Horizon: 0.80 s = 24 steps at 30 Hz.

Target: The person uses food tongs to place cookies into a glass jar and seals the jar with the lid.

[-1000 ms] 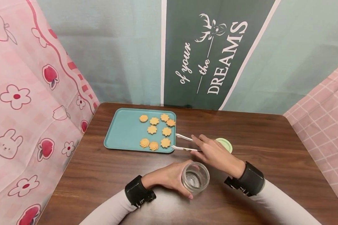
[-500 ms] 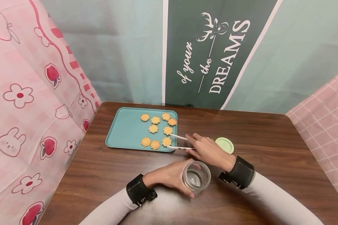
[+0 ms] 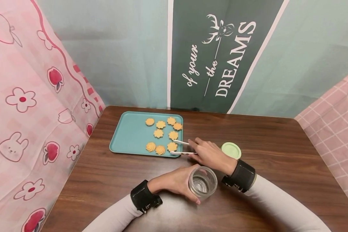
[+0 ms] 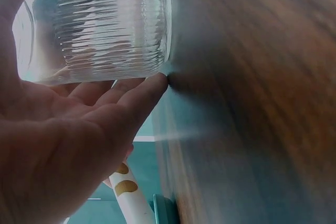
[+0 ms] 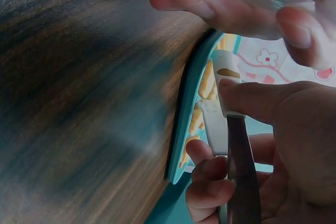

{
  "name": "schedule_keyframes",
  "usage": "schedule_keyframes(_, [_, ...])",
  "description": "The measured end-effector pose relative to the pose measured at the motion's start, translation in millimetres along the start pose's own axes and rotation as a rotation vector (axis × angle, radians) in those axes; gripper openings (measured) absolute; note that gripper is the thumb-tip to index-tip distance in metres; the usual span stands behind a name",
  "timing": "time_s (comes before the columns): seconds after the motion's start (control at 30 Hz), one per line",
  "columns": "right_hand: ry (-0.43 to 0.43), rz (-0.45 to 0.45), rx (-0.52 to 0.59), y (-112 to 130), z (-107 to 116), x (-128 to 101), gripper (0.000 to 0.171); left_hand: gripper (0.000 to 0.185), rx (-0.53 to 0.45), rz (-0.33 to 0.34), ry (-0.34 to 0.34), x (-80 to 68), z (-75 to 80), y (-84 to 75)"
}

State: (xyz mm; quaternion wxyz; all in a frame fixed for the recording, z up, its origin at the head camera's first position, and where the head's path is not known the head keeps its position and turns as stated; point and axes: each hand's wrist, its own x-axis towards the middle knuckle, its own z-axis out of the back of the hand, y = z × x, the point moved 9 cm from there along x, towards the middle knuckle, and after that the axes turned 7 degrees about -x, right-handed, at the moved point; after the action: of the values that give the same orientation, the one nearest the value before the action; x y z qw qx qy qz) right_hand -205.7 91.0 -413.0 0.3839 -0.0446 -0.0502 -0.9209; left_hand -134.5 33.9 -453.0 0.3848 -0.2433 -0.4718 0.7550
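My left hand grips a ribbed clear glass jar round its side, the jar's open mouth up. In the left wrist view the jar stands at the wooden surface with fingers along it. My right hand holds white-tipped tongs with dark handles, thumb on one arm and fingers round the other. Their spread tips lie over the right edge of a teal tray, on either side of a flower-shaped cookie. Several more cookies lie on the tray's right half, two of them swirled.
A light green round lid lies on the brown wooden table, just behind my right wrist. Curtains stand behind the table and at both sides, with a pink one at the left.
My right hand has moved left with the tongs, bringing their tips from the tray's edge to both sides of the front right cookie. My left hand and the jar have stayed in place.
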Motion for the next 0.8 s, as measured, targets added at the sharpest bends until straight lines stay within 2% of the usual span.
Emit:
schedule_keyframes(0.3, [-0.006,0.02,-0.002,1.2,-6.5,1.4,0.049,0.094,0.021,-0.017,-0.025,-0.3,-0.3,-1.8])
schedule_keyframes(0.6, [0.041,0.001,0.01,1.5,-10.1,5.2,0.042,0.095,0.042,-0.028,-0.044,-1.2,1.7,-5.4])
schedule_keyframes(0.8, [0.024,0.013,0.006,3.5,-8.6,6.0,0.041,0.094,0.049,-0.038,-0.052,-1.5,2.5,-7.4])
